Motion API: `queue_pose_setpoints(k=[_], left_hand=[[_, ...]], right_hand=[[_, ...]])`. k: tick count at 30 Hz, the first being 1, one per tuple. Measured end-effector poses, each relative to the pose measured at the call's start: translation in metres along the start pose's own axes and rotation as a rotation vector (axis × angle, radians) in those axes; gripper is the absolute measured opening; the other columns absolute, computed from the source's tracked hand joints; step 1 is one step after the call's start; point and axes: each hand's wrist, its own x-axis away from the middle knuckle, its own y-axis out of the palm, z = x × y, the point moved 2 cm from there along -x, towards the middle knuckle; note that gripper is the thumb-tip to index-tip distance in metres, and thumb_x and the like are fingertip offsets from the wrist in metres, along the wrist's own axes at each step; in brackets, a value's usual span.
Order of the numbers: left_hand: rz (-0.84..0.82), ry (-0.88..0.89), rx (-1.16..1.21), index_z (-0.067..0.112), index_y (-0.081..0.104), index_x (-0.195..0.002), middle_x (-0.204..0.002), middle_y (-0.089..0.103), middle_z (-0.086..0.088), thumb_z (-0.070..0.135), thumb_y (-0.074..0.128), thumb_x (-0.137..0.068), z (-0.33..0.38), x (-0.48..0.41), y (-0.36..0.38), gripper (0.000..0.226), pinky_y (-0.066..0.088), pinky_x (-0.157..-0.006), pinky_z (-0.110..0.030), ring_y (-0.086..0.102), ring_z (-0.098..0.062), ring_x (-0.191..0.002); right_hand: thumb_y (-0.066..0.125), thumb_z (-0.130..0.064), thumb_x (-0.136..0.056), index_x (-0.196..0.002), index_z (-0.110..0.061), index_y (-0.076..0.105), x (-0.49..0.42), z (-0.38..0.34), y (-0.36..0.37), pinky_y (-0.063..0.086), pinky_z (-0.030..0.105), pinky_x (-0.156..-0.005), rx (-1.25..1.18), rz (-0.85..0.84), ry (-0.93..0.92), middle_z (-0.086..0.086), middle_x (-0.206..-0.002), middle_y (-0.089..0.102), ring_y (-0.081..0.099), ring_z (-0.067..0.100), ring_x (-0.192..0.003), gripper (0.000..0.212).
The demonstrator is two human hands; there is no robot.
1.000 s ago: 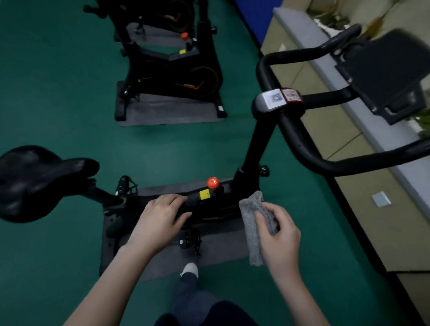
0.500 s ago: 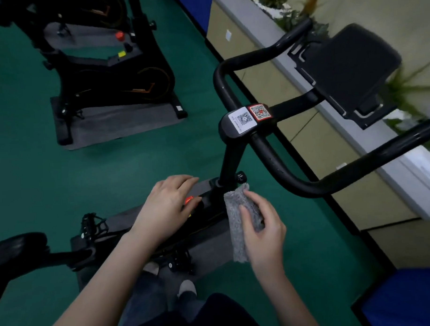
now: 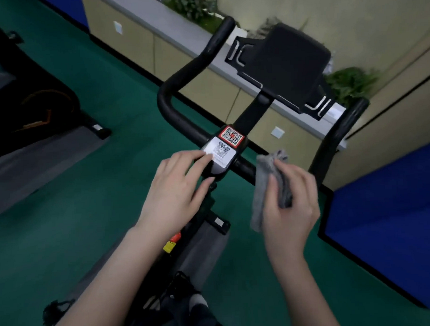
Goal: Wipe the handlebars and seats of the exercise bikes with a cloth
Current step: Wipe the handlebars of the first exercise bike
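While the left hand (image 3: 178, 188) rests straight fingers (image 3: 196, 156) on the labelled hub (image 3: 220, 166), the right hand (image 3: 292, 206) pinches the grey cloth (image 3: 263, 185), handlebars (image 3: 243, 167) just beyond its fingers. Best wrap the bar, then slide outward.

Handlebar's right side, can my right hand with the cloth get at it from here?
Probably yes: the right hand holds the cloth close by the handlebar, with nothing seen between them.

Both forearms (image 3: 110, 271) are bare, above dark trousers (image 3: 170, 321) and a pale shoe (image 3: 198, 301).
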Motion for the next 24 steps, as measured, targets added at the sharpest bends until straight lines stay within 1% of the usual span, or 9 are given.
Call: queue_pose_setpoints(k=[3, 5, 7, 11, 13, 14, 18, 22, 24], left_hand=[[0.002, 0.076, 0.021, 0.007, 0.059, -0.124, -0.125, 0.058, -0.006, 0.028, 0.056, -0.092, 0.003, -0.02, 0.005, 0.039, 0.04, -0.094, -0.038, 0.051, -0.027, -0.118], [-0.013, 0.12, 0.02, 0.006, 0.058, -0.125, -0.129, 0.056, -0.007, 0.027, 0.056, -0.092, 0.006, -0.03, 0.01, 0.04, 0.037, -0.099, -0.038, 0.049, -0.026, -0.123], [-0.036, 0.148, 0.025, 0.005, 0.056, -0.128, -0.133, 0.054, -0.007, 0.026, 0.055, -0.092, 0.006, -0.037, 0.016, 0.041, 0.034, -0.104, -0.039, 0.046, -0.025, -0.128], [-0.05, 0.18, 0.043, 0.005, 0.053, -0.132, -0.136, 0.053, -0.005, 0.022, 0.053, -0.094, 0.003, -0.046, 0.026, 0.041, 0.033, -0.109, -0.04, 0.043, -0.023, -0.13], [-0.03, 0.189, 0.063, 0.006, 0.054, -0.13, -0.133, 0.054, -0.005, 0.024, 0.049, -0.095, 0.001, -0.048, 0.029, 0.04, 0.033, -0.108, -0.039, 0.044, -0.022, -0.129], [-0.016, 0.191, 0.066, 0.006, 0.055, -0.13, -0.133, 0.055, -0.005, 0.026, 0.048, -0.095, 0.0, -0.047, 0.029, 0.04, 0.033, -0.108, -0.038, 0.044, -0.022, -0.128], [0.009, 0.207, 0.101, 0.005, 0.055, -0.129, -0.132, 0.055, -0.006, 0.027, 0.048, -0.095, -0.004, -0.047, 0.031, 0.041, 0.034, -0.107, -0.039, 0.044, -0.022, -0.127], [0.016, 0.199, 0.136, 0.005, 0.055, -0.129, -0.131, 0.056, -0.006, 0.027, 0.048, -0.095, -0.005, -0.047, 0.031, 0.042, 0.034, -0.107, -0.039, 0.044, -0.022, -0.127], [0.014, 0.199, 0.139, 0.005, 0.055, -0.13, -0.131, 0.056, -0.005, 0.027, 0.049, -0.095, -0.005, -0.048, 0.03, 0.041, 0.031, -0.107, -0.037, 0.044, -0.022, -0.127]], right_hand=[[0.063, 0.003, -0.088, -0.11, 0.001, 0.068, -0.013, -0.007, 0.025, 0.04, 0.005, -0.092, 0.069, -0.014, 0.003, 0.015, -0.109, 0.062, 0.054, 0.004, -0.102, 0.023], [0.063, 0.002, -0.088, -0.109, 0.003, 0.068, -0.011, -0.009, 0.042, 0.038, 0.003, -0.092, 0.081, -0.064, 0.032, 0.015, -0.108, 0.064, 0.059, 0.012, -0.101, 0.022], [0.064, 0.0, -0.087, -0.109, 0.002, 0.069, -0.005, -0.008, 0.053, 0.042, 0.009, -0.092, 0.093, -0.098, 0.061, 0.014, -0.108, 0.065, 0.064, 0.019, -0.099, 0.023], [0.066, 0.001, -0.085, -0.11, 0.001, 0.069, 0.003, -0.009, 0.059, 0.05, 0.024, -0.092, 0.155, -0.122, 0.062, 0.014, -0.112, 0.066, 0.067, 0.024, -0.1, 0.026], [0.066, 0.003, -0.084, -0.111, 0.0, 0.069, 0.004, -0.007, 0.056, 0.057, 0.036, -0.087, 0.193, -0.133, 0.043, 0.014, -0.113, 0.066, 0.068, 0.025, -0.099, 0.027], [0.066, 0.003, -0.084, -0.111, 0.0, 0.069, 0.004, -0.006, 0.052, 0.058, 0.038, -0.085, 0.204, -0.136, 0.03, 0.015, -0.113, 0.066, 0.069, 0.026, -0.097, 0.027], [0.064, 0.005, -0.085, -0.109, 0.003, 0.069, 0.003, 0.006, 0.034, 0.058, 0.037, -0.083, 0.246, -0.07, 0.079, 0.016, -0.106, 0.068, 0.068, 0.024, -0.091, 0.025], [0.062, 0.007, -0.086, -0.107, 0.006, 0.069, -0.004, -0.003, 0.044, 0.046, 0.016, -0.085, 0.198, -0.03, 0.14, 0.02, -0.1, 0.069, 0.068, 0.025, -0.088, 0.022], [0.062, 0.004, -0.087, -0.107, 0.006, 0.069, -0.011, -0.01, 0.056, 0.044, 0.016, -0.083, 0.159, -0.071, 0.154, 0.02, -0.101, 0.069, 0.068, 0.028, -0.088, 0.022]])
